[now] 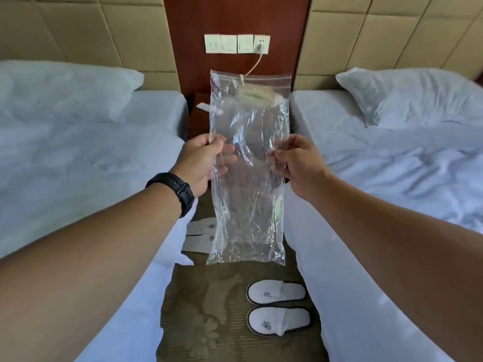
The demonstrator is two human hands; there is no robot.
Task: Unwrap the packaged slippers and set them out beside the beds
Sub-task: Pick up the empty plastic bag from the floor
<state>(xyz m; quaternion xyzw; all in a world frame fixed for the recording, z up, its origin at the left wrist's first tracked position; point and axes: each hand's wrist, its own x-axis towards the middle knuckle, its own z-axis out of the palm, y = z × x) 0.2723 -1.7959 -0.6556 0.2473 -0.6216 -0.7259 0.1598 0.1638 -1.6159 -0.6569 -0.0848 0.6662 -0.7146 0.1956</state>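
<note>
An empty clear plastic bag (pixel 249 168) hangs upright in the aisle between two beds. My left hand (pixel 202 164) pinches its left edge and my right hand (pixel 294 163) pinches its right edge, about halfway down. On the carpet by the right bed (pixel 392 158) lies a pair of white slippers (pixel 278 307) side by side, toes to the right. A second pair of white slippers (pixel 200 235) lies flat on the carpet beside the left bed (pixel 78 158), partly hidden by the bag and my left arm.
A dark wooden nightstand (pixel 198 111) stands between the bed heads, under a wall panel with switches and a plugged-in cable (pixel 236 43). Pillows lie at the head of each bed. Patterned carpet (pixel 209 296) fills the narrow aisle.
</note>
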